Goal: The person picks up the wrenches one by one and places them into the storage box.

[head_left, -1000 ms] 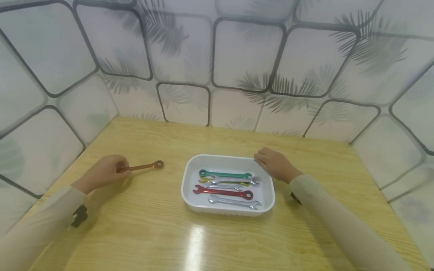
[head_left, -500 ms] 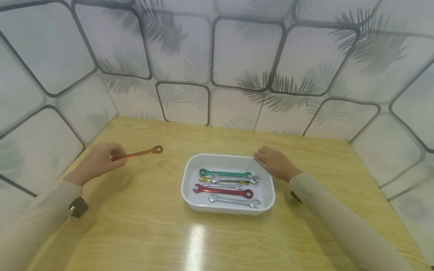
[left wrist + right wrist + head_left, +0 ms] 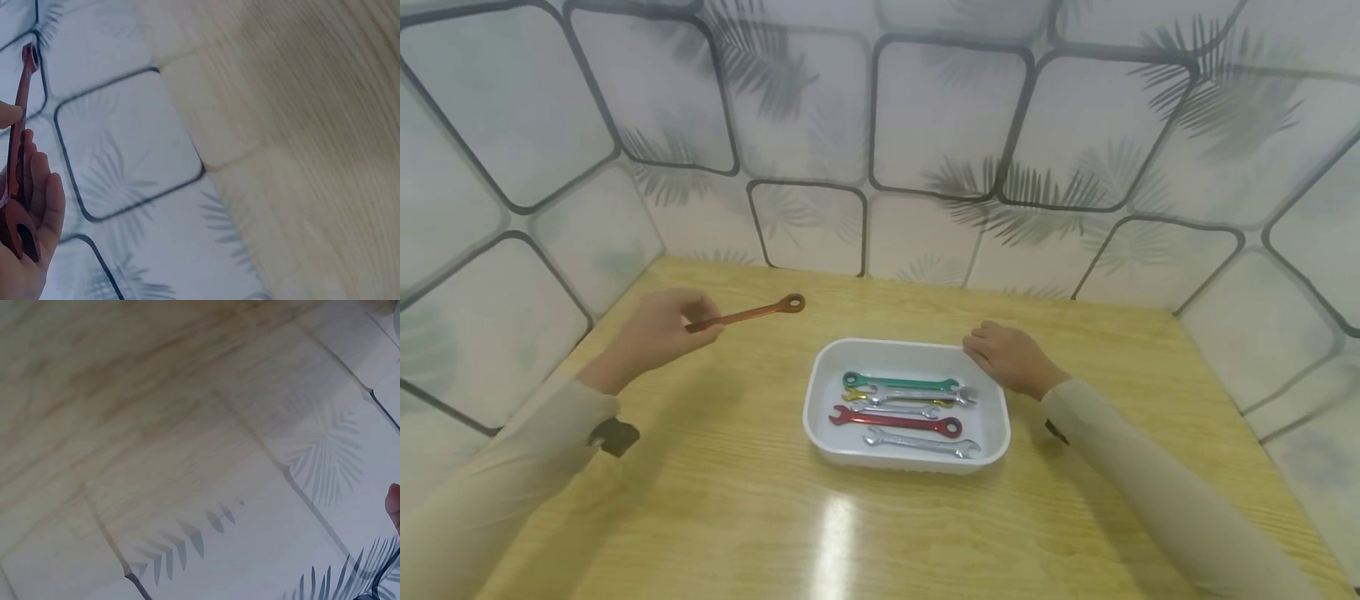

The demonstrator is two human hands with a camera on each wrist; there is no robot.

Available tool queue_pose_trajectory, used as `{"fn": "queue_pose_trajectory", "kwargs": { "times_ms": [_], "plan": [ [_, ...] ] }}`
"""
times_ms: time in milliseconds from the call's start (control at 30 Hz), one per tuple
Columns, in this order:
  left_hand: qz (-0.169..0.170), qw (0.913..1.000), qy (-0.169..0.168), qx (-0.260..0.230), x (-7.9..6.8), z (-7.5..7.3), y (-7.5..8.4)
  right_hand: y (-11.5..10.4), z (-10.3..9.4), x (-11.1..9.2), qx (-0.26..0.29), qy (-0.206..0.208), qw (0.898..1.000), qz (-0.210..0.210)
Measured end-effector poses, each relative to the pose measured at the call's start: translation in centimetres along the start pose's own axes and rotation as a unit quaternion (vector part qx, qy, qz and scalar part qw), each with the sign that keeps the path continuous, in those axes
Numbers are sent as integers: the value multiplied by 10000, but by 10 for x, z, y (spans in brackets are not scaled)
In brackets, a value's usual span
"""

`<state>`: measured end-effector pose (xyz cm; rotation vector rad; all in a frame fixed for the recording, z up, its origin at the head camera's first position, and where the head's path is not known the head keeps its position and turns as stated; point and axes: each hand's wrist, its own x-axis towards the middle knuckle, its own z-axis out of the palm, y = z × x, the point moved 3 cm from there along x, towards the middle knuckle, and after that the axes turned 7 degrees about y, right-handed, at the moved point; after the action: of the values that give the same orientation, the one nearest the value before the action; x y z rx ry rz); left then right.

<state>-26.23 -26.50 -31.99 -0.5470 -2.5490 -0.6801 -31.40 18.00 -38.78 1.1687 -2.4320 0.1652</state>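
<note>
My left hand (image 3: 673, 329) pinches an orange-brown ratchet spanner (image 3: 748, 314) by its near end, raised above the table at the left. Its ring end points right, towards the back. In the left wrist view the same spanner (image 3: 22, 94) lies between thumb and fingers. A white plastic tray (image 3: 823, 375) stands at mid-table. At its back right corner, my right hand (image 3: 1011, 358) grips the rim with curled fingers. Inside the tray lie a green spanner (image 3: 902, 384), a red spanner (image 3: 895, 422), a mostly covered yellow spanner (image 3: 854, 394) and several silver spanners, including one in front (image 3: 921, 442).
The light wooden table (image 3: 737, 500) meets a pale wall covering (image 3: 940, 125) with dark outlines and leaf prints at the back and both sides. The right wrist view shows mostly table and wall, with one fingertip (image 3: 394, 503) at its right edge.
The left hand has lifted the orange-brown spanner from low over the table, then carried it to the right and towards the back. The right hand and the tray have stayed in place.
</note>
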Motion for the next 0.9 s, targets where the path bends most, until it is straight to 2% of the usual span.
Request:
{"fn": "queue_pose_trajectory", "kwargs": {
  "times_ms": [333,433,600,800,900],
  "plan": [
    [-4,9980,-221,-591,14,20,44,-1,-5,4,-347,191,9975,-589],
    [25,9964,-306,-794,18,24,58,-1,-7,5,-344,-5,9974,-636],
    [265,9940,-346,-1001,24,33,75,2,-15,6,-458,-356,9962,-642],
    [390,9890,-646,-1274,28,44,95,4,-21,4,-1182,36,9856,-1207],
    [423,9860,-835,-1378,30,50,105,7,-19,0,-1321,123,9807,-1434]
  ]
}}
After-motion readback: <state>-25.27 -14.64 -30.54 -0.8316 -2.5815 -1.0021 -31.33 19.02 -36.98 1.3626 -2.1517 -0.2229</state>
